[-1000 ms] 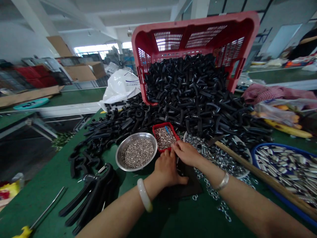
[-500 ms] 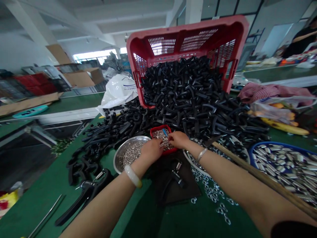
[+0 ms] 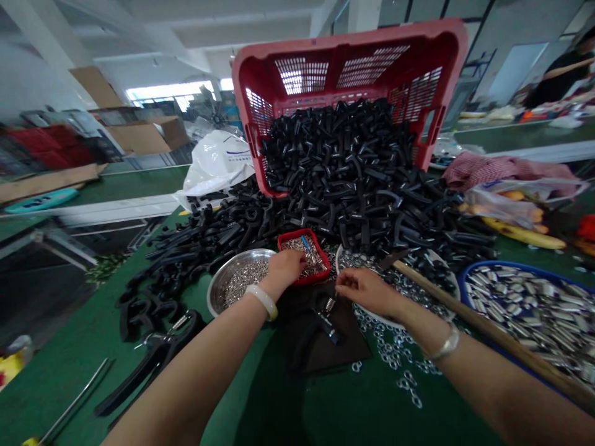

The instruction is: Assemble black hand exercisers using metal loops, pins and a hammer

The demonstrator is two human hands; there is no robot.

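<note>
My left hand [image 3: 287, 270] is at the near left corner of a small red tray [image 3: 329, 263] of small metal pins, its fingertips lowered to them; what they pinch is hidden. My right hand [image 3: 365, 288] is closed with pinched fingers just above a spring [image 3: 330, 304] on a black clamp part [image 3: 328, 327]; anything between the fingertips is too small to name. That part lies on a dark square pad [image 3: 346, 353]. Left of the tray is a metal bowl [image 3: 214, 295] of small metal pieces.
A tipped red crate [image 3: 348, 40] spills black parts [image 3: 325, 186]. Right are a white dish [image 3: 455, 282] of metal rings, a wooden-handled tool [image 3: 465, 316] and a blue tray [image 3: 469, 269]. An assembled clamp [image 3: 158, 356] lies left. Another person [image 3: 558, 77] is far right.
My right hand has left the red tray and moved right and nearer, to beside the spring. My left hand stays at the tray, a little further left. The view has shifted slightly.
</note>
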